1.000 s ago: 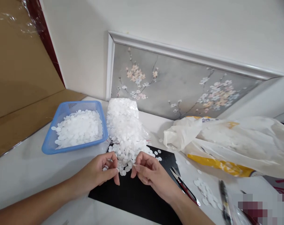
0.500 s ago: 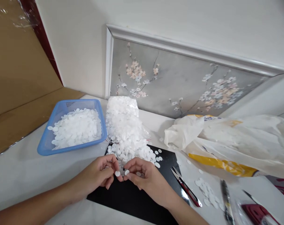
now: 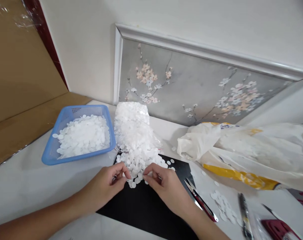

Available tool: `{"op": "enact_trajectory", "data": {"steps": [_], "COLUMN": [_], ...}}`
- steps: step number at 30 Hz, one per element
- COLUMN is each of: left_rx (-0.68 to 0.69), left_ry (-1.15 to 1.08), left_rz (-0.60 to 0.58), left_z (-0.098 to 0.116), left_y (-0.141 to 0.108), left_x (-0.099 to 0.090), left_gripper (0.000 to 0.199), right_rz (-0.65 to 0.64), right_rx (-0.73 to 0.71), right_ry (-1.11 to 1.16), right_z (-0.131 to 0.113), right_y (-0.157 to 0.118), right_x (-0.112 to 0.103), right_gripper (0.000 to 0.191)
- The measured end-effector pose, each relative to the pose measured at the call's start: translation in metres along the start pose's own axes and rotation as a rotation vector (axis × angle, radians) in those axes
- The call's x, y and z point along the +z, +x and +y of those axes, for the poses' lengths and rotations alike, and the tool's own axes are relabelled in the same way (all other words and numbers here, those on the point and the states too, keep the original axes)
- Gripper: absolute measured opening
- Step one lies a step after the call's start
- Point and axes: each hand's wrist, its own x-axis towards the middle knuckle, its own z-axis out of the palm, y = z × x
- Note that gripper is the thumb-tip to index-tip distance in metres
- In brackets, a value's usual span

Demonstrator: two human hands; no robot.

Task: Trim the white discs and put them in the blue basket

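Small white round discs (image 3: 137,160) lie heaped on a black board (image 3: 146,213), spilling from the mouth of a clear plastic bag (image 3: 132,116) full of them. At the left front edge of the heap, my left hand (image 3: 112,181) is closed in a pinch, with a white disc at its fingertips. Opposite it, my right hand (image 3: 164,185) pinches thumb and forefinger together, a bit of white disc showing there. A few discs lie on the board between the two hands. The fingers partly hide what each pinch holds.
A blue basket (image 3: 47,156) of white discs stands at left, beside cardboard (image 3: 21,83). Thread snips (image 3: 201,201) lie right of the board, near loose discs (image 3: 225,206), a utility knife (image 3: 245,216) and a dark red tool (image 3: 276,230). A white-and-yellow plastic bag (image 3: 241,150) lies behind.
My hands have moved apart, from fingertips almost meeting with a disc showing at each to a pinch on either side of the heap's front edge. The view has shifted slightly.
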Motion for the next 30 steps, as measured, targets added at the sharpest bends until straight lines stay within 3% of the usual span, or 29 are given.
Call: {"op": "enact_trajectory", "data": {"steps": [1,4,8,12,16,22,30], "left_rx": [0.016,0.047,0.056,0.044,0.021,-0.003,-0.140], "left_ry": [0.084,0.236,0.236,0.197,0.069,-0.135,-0.348], "left_rz": [0.011,0.006,0.033,0.063,-0.003,-0.037,-0.108], "left_z": [-0.001,-0.005,-0.007,-0.004,0.001,0.003,-0.005], "left_y": [-0.001,-0.002,-0.002,0.000,-0.001,-0.002,0.002], "left_x": [0.002,0.007,0.009,0.008,0.010,0.011,0.005], "left_gripper": [0.012,0.010,0.012,0.021,0.027,0.021,0.027], "right_rz": [-0.009,-0.010,0.010,0.035,-0.021,-0.037,-0.083], "right_rx": [-0.043,-0.186,-0.268,-0.099,0.125,0.164,0.280], "right_ry": [-0.128,-0.385,-0.477,-0.128,0.242,0.481,0.793], "right_z": [0.001,0.005,0.006,-0.003,-0.015,-0.020,-0.014], "right_y": [-0.001,-0.001,0.000,-0.001,-0.004,-0.005,-0.002], "right_x": [0.002,0.008,0.010,0.010,0.013,0.019,0.017], "right_gripper": [0.008,0.016,0.016,0.015,0.019,0.024,0.029]}}
